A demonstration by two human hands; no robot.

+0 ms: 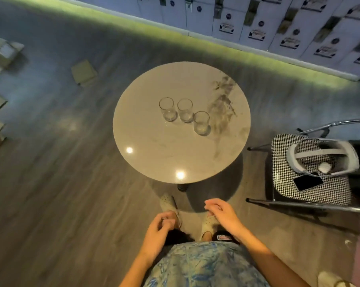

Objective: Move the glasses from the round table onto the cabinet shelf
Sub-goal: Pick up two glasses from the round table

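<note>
Fingers [212,204] empty; glasses [185,110] well ahead on tbl [154,146].

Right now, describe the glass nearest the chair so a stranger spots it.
Find the round marble table mid-floor; three clear glasses stand on it. The wanted glass is the one toward the houndstooth chair, set nearer the person than the other two.

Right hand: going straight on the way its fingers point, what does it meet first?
Likely the near edge of the table; the right hand points up-left at it, holding nothing. Depth is unclear, so it could pass above the rim.
</note>
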